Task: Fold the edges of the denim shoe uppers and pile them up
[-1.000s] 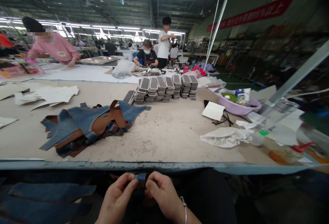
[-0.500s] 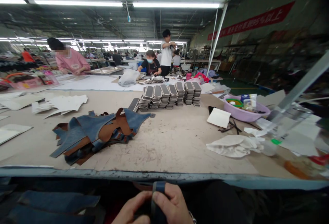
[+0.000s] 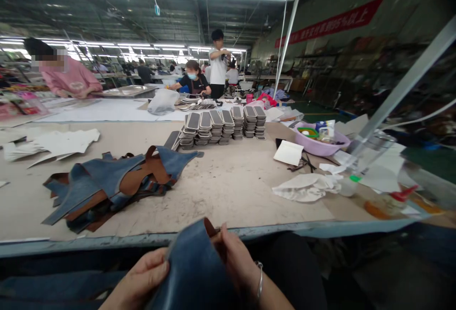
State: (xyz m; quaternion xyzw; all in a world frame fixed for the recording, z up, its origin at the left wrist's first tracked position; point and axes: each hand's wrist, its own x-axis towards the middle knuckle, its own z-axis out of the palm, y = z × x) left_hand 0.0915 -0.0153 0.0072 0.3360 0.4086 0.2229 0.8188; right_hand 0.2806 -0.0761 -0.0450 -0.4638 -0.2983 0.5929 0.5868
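Below the near edge of the worktop, both hands grip one blue leather piece, held up in front of the person's lap. The left hand lies against the piece's left side, thumb on its face, the other fingers hidden behind it. The right hand clamps the piece's upper right edge, where a brown underside shows at the curled top; a bracelet circles that wrist. The lower part of the piece and both forearms are cut off by the bottom of the frame. On the worktop, to the left, lies a heap of blue and brown leather cutouts, and beyond it stand rows of stacked dark insoles. To the right are a crumpled white cloth and a pink basin whose contents are hard to make out. The far right of the worktop is blurred. Other people work at tables well behind.
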